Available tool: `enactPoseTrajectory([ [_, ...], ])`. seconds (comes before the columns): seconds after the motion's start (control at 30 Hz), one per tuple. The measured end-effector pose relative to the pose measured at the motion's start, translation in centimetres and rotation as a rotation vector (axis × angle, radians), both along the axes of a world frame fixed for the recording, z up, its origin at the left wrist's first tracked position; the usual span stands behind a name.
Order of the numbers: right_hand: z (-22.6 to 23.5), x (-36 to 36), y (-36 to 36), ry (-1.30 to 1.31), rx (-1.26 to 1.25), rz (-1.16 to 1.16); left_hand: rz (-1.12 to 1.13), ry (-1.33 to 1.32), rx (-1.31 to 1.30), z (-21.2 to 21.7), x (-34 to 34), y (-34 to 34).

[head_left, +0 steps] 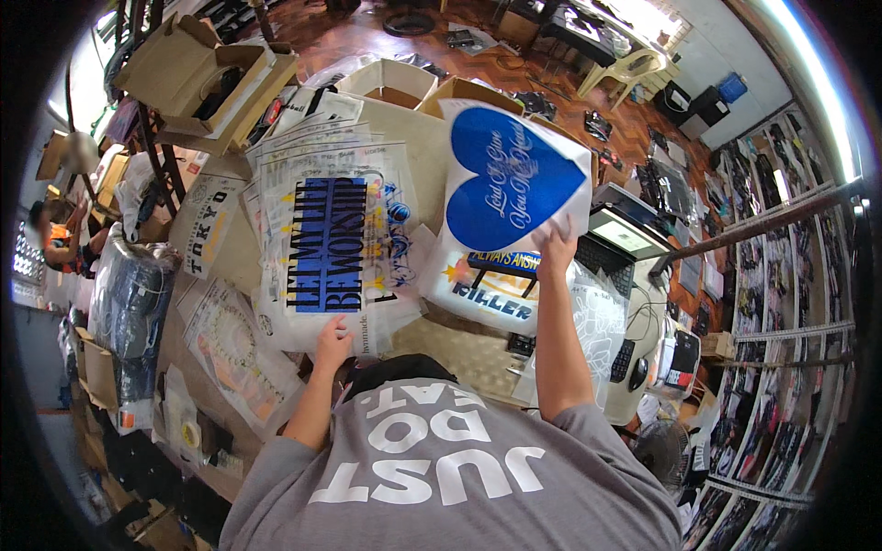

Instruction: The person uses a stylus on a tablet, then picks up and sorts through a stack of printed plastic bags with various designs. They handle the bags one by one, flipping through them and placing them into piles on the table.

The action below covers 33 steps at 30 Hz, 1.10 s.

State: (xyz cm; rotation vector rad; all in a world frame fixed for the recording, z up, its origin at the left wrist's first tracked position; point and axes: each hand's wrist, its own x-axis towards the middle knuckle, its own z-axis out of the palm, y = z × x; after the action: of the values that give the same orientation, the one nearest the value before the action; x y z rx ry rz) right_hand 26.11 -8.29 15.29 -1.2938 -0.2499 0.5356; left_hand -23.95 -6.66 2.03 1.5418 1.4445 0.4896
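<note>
- Grey-shirted chest fills the lower frame.
- Right hand (555,241) pinches my blue-heart transfer sheet (512,174), upper centre; I'd lift it flat.
- Left hand (333,342), fingers spread, pins the blue-block print (331,241), centre-left.

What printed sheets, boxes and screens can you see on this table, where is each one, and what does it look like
Heart sheet: raised in the right hand; white with a big blue heart.
Lettered sheet: table centre, touched by the left hand; clear, blue panel, black letters.
Stacked prints: under the raised sheet; white, blue and yellow.
Cardboard boxes: upper left; open, brown.
Laptop screen: right of the sheets; lit, pale.
</note>
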Motion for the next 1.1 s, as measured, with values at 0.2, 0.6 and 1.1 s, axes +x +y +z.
enactPoseTrajectory([
  [0.2,-6.9,0.2,-3.8,-0.057,-0.274,-0.137,0.037,0.136,0.036,-0.6,-0.5,3.2],
  [0.6,-3.7,2.0,-9.6,-0.043,-0.333,-0.345,0.318,0.726,-0.159,-0.1,-1.2,9.5],
  [1.1,0.3,-8.2,-6.1,-0.737,-0.444,0.014,0.41,0.317,0.33,-0.8,-0.3,8.3],
])
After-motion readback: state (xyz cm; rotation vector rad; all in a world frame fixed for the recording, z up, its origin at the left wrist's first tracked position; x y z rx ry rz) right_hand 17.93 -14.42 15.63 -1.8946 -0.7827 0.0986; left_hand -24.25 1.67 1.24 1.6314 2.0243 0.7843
